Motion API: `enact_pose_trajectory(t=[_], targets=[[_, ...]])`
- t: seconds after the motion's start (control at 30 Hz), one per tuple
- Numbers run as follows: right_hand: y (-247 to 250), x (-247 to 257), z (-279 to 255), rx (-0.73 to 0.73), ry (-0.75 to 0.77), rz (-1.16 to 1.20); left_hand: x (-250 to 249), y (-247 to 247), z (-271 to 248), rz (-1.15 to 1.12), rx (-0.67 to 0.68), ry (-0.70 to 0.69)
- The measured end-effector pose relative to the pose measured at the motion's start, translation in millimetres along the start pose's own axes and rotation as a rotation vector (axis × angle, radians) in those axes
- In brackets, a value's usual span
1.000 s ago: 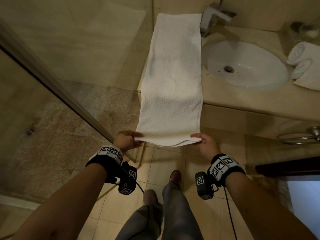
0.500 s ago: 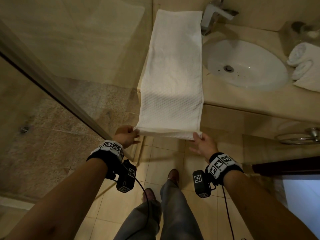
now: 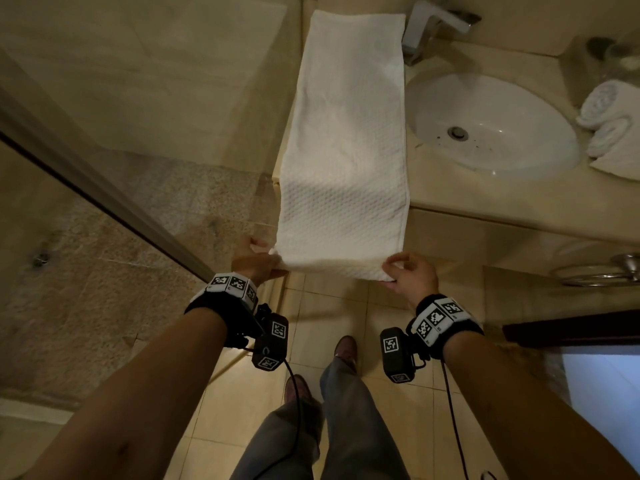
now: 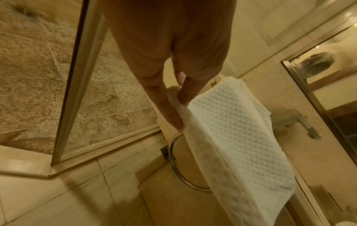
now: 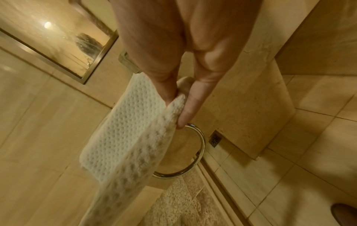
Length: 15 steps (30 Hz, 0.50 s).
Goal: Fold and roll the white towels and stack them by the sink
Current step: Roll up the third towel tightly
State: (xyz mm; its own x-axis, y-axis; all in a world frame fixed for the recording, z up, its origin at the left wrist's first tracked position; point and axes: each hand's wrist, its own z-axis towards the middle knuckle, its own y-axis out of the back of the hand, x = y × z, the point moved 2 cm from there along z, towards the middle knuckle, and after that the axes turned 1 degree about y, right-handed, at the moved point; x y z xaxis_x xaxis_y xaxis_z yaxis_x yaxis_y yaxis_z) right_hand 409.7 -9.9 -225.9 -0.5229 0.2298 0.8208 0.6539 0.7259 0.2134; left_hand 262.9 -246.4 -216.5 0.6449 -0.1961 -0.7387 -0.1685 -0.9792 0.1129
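Head view: folded white towel (image 3: 346,133) lies lengthwise on counter (image 3: 485,209) left of sink (image 3: 491,123), near end overhanging, left hand (image 3: 254,259) and right hand (image 3: 412,275) each pinching a near corner; wrist views: both grips grasping towel between thumb and fingers.

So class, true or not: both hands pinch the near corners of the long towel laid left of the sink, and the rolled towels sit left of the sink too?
Not quite. The rolled towels sit right of the sink, as the head view shows. The rest holds: left hand and right hand pinch the towel.
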Motion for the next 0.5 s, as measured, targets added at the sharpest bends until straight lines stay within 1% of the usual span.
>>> enact_pose_trajectory(t=[0.13,0.23,0.33,0.43,0.5], targets=[[4,0,-5,0.095,-0.099,0.126,-3,-1,-3,-0.051,0.074,-0.031],[9,1,-8,0.174,-0.194,0.212,-5,2,-5,-0.068,0.087,-0.028],[9,4,-9,0.22,-0.195,0.197,-7,4,-6,-0.06,0.109,-0.062],[8,7,-10,0.212,-0.168,0.096,-9,2,-8,-0.063,0.138,-0.075],[11,8,-11,0.196,-0.164,0.113,-9,1,-7,-0.064,0.16,-0.052]])
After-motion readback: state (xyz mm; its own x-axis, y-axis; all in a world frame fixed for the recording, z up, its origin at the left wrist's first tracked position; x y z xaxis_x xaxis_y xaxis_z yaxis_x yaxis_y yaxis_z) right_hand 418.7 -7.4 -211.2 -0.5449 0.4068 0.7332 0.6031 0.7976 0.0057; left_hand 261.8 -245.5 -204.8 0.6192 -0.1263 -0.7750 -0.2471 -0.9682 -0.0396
